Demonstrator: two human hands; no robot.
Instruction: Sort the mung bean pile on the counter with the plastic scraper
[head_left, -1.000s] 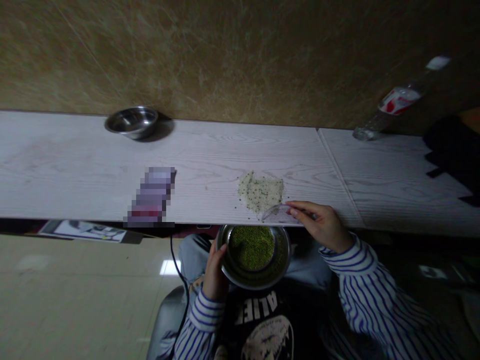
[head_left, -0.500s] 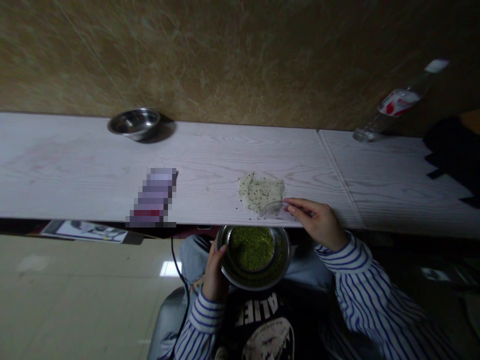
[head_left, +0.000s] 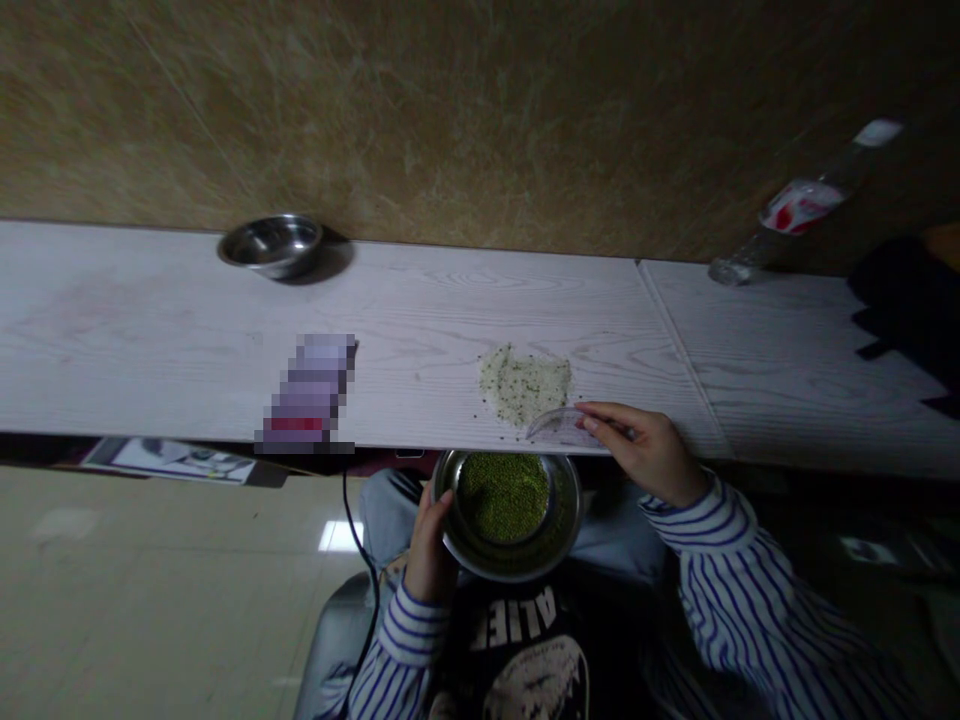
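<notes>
My left hand [head_left: 429,540] grips the rim of a steel bowl [head_left: 564,528] filled with small green beans [head_left: 503,496], held just below the near edge of the white wooden table [head_left: 150,340]. My right hand [head_left: 643,452] pinches a clear plastic scraper [head_left: 555,427] flat on the table edge, right beside a pile of pale grains speckled with dark bits [head_left: 524,384]. Both sleeves are blue and white striped.
An empty steel bowl [head_left: 271,244] sits at the back left by the brown wall. A blurred-out flat object [head_left: 307,395] lies left of the pile. A plastic bottle [head_left: 799,208] leans at the back right, with dark cloth [head_left: 907,310] beside it. A cable [head_left: 358,560] hangs below.
My right hand and the scraper shifted slightly back toward the table edge after reaching into the pile. The left hand and the bowl of beans stayed where they were.
</notes>
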